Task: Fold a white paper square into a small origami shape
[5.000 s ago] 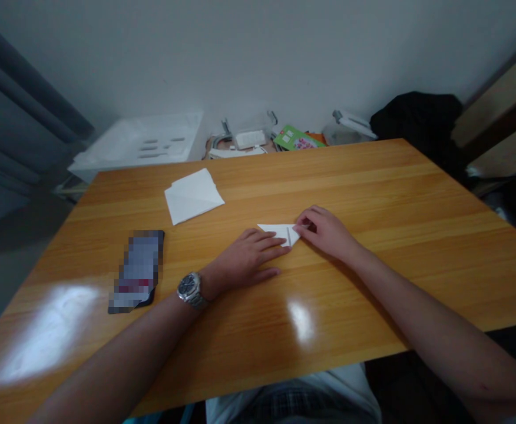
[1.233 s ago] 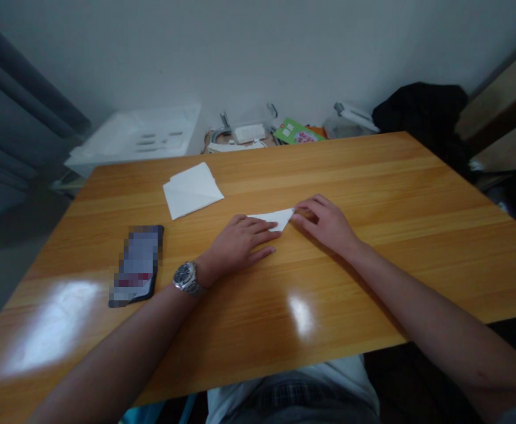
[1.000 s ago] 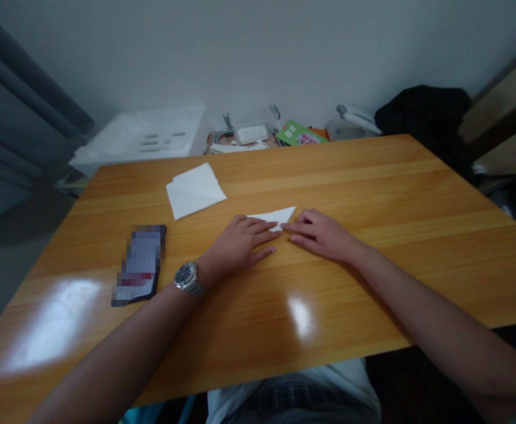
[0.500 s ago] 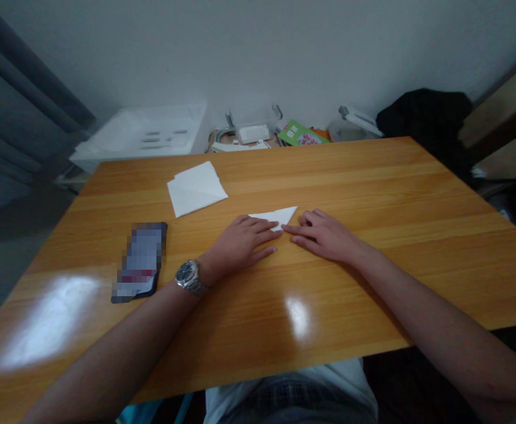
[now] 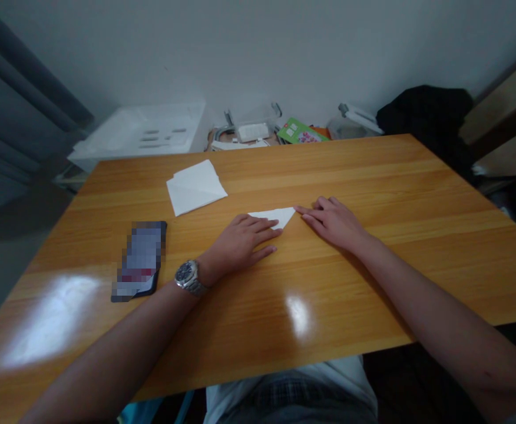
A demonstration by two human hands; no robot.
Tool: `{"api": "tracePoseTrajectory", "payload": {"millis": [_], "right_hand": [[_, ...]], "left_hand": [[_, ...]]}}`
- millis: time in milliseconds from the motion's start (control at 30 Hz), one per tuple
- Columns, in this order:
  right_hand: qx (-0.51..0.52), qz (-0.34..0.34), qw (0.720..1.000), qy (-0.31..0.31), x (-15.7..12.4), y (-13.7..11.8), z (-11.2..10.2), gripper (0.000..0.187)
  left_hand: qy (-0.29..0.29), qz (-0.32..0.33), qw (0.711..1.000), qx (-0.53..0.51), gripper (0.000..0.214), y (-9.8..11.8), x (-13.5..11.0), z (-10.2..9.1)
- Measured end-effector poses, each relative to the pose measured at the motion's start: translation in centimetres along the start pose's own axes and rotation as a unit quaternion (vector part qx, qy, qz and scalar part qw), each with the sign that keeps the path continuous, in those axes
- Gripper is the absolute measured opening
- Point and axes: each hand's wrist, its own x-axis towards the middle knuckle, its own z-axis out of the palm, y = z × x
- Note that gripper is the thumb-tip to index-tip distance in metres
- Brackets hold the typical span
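A small white folded paper (image 5: 279, 214), triangular with its tip pointing right, lies flat near the middle of the wooden table (image 5: 373, 194). My left hand (image 5: 240, 242), with a metal watch (image 5: 188, 278) on the wrist, rests flat on the paper's left part, fingers stretched out. My right hand (image 5: 334, 221) lies flat on the table just right of the paper's tip, fingers extended towards it; the fingertips are at the tip or barely apart from it.
A stack of white paper sheets (image 5: 195, 186) lies at the back left. A dark phone (image 5: 140, 259) sits near the left. Behind the table are a white plastic box (image 5: 138, 135), a green packet (image 5: 300, 131), clutter, and a black bag (image 5: 426, 115).
My right hand let go of the paper's tip, slid along its lower edge, then moved back right to the tip. The paper now lies flat. My left hand stayed pressed on it.
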Motion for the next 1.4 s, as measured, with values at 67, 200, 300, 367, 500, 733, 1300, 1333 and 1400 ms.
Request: {"api": "tracePoseTrajectory", "payload": {"millis": [67,200,300,367,500,733,1300,1333,1400], "right_hand": [[-0.007,0.015,1.000,0.010,0.1,0.3,0.2,0.043],[-0.014,0.033,0.999,0.022,0.2,0.4,0.4,0.045],[-0.002,0.034,0.999,0.021,0.0,0.5,0.2,0.048],[0.019,0.032,0.999,0.025,-0.2,0.6,0.0,0.050],[0.051,-0.008,0.998,0.039,-0.4,0.6,-0.6,0.049],[0.083,-0.094,0.992,0.017,-0.3,-0.7,-0.8,0.041],[0.066,-0.108,0.992,-0.009,-0.5,-0.9,0.1,0.039],[0.067,-0.111,0.991,-0.011,-0.5,-0.9,0.1,0.039],[0.070,-0.116,0.991,-0.013,-0.5,-0.9,0.1,0.039]], "left_hand": [[0.001,-0.001,1.000,0.000,0.048,0.0,0.0,0.0],[-0.002,-0.002,1.000,0.001,0.048,0.1,0.0,-0.1],[-0.007,-0.001,1.000,0.001,0.049,0.2,0.0,-0.1],[-0.006,0.000,1.000,-0.002,0.048,0.1,0.0,-0.1],[0.001,-0.002,1.000,-0.008,0.048,0.1,0.0,0.2],[0.004,-0.006,1.000,0.004,0.050,0.4,0.0,0.1],[-0.002,-0.015,1.000,0.021,0.062,0.5,0.2,0.2],[-0.001,-0.017,1.000,0.021,0.063,0.5,0.2,0.2],[0.003,-0.018,1.000,0.023,0.063,0.5,0.2,0.4]]}}
